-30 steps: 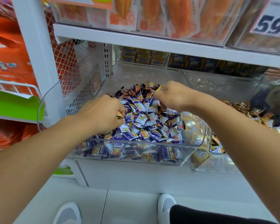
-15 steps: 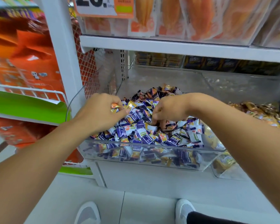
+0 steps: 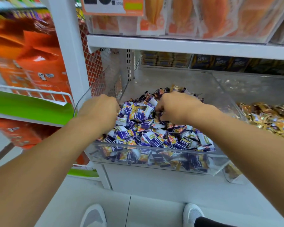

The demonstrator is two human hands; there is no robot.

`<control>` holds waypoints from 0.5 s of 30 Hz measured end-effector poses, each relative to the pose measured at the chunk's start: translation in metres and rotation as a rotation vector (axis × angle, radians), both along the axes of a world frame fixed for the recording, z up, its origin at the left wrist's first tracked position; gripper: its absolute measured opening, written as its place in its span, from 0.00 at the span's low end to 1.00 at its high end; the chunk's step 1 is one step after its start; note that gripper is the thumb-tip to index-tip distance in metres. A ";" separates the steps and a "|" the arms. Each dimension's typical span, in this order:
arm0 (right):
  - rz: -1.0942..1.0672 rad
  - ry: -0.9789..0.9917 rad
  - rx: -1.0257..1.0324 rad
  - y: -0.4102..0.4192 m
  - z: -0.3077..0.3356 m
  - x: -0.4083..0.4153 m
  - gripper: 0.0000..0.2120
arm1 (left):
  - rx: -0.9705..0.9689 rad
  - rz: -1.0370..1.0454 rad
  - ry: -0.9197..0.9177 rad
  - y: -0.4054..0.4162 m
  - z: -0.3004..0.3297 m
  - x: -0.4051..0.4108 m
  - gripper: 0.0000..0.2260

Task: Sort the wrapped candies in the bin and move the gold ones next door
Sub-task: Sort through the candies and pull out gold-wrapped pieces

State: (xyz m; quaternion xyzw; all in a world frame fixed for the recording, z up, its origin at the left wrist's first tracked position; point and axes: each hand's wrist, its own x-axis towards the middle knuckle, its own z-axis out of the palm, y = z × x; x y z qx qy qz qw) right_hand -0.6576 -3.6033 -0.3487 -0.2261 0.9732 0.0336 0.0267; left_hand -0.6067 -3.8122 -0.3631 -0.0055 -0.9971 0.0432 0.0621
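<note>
A clear plastic bin (image 3: pixel 156 167) on the low shelf holds a heap of purple-and-white wrapped candies (image 3: pixel 147 135), with a few gold ones, such as a gold candy (image 3: pixel 176 88) at the back. My left hand (image 3: pixel 100 112) is knuckles-up at the heap's left edge, fingers curled under and hidden; a gold candy it held earlier no longer shows. My right hand (image 3: pixel 175 107) digs into the middle of the heap and pinches a dark wrapper. The neighbouring bin on the right is full of gold candies (image 3: pixel 269 117).
A white shelf board (image 3: pixel 187 46) runs close above the bins, carrying orange snack packs. A white upright post (image 3: pixel 67 54) and a wire basket (image 3: pixel 31 94) with orange bags stand to the left. My white shoes (image 3: pixel 93 217) are on the floor below.
The view has swung left and closer. My left hand has dropped to the heap's left edge and its gold candy is out of sight. My right hand has shifted slightly within the pile.
</note>
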 end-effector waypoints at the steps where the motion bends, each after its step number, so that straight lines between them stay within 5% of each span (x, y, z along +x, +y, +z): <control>1: -0.020 0.056 -0.015 0.001 0.003 0.000 0.08 | -0.010 0.007 0.022 0.000 -0.001 0.002 0.11; 4: 0.080 -0.047 -0.257 -0.002 0.014 0.003 0.08 | 0.058 -0.016 0.021 0.004 -0.001 0.003 0.15; 7: 0.214 -0.211 -0.144 -0.014 0.010 0.015 0.12 | 0.189 -0.059 0.022 0.010 0.005 0.003 0.19; 12: 0.076 0.175 -0.027 -0.001 0.001 0.000 0.10 | 0.346 -0.089 0.087 0.025 0.002 0.002 0.11; 15: 0.077 0.154 -0.123 0.008 -0.001 -0.004 0.11 | 0.367 -0.049 0.115 0.023 -0.007 -0.006 0.15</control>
